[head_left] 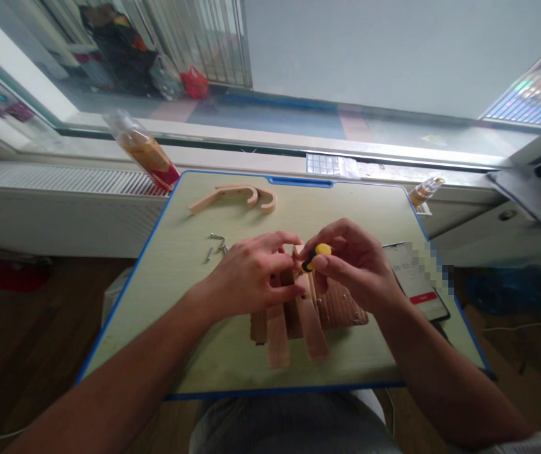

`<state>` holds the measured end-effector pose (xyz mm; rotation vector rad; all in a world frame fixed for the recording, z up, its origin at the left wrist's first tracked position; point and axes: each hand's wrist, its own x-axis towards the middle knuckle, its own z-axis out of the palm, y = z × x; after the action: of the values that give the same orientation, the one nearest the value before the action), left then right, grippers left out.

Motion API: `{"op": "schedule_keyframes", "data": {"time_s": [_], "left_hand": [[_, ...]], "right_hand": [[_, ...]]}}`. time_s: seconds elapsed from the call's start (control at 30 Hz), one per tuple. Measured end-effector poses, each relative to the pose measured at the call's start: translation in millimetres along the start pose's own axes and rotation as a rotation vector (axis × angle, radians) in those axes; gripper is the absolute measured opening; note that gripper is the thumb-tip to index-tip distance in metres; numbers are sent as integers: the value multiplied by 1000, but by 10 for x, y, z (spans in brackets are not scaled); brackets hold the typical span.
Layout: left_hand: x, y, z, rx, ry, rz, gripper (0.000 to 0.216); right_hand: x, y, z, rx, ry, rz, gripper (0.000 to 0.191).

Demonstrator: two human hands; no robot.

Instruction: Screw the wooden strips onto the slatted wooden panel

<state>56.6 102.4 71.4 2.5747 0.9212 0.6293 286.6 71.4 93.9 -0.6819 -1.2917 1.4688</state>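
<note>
A wooden assembly of several flat slats (299, 325) lies on the pale desk top (180, 296). My left hand (251, 274) rests on its upper end, fingers curled and pinching at one slat. My right hand (355, 265) is closed round a small screwdriver with a yellow and black handle (316, 255), whose tip points down at the wood between my hands. Two curved wooden hooks (239, 197) lie farther back on the desk. A few loose metal screws (217, 244) sit just left of my left hand.
A phone (417, 280) lies at the right of the desk beside my right wrist. A plastic bottle (145, 151) leans at the back left corner, and a small bottle (424, 189) stands at the back right. Beyond is a window sill and a radiator.
</note>
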Motion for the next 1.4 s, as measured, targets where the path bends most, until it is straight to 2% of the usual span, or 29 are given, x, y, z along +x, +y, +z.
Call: {"op": "schedule_keyframes", "data": {"time_s": [0.17,0.33,0.47,0.67,0.9,1.07,1.2,1.4], "left_hand": [[-7,-11,5,1,0,6,26],[4,5,-17,-8,-6,-3,23],[3,7,-21,-7,-12,-8,22],[1,-7,-8,-14,-2,9,21],[11,11,-14,4,8,1,22],[19,21,-27,-12,-13,0,17],[21,7,-23,-11,-3,6,19],[15,-10,-15,-8,-13,2,22]], "right_hand": [[-4,-20,-22,-26,-63,7,21],[5,-43,-14,-76,-59,-30,19],[-6,-14,11,-16,-38,-36,17],[-18,27,43,49,0,-25,20],[-9,-6,-39,-10,-76,10,21],[-14,-22,-20,-67,-39,-38,18],[-4,2,-3,-23,2,-41,21],[9,5,-43,-2,-42,11,25]]}}
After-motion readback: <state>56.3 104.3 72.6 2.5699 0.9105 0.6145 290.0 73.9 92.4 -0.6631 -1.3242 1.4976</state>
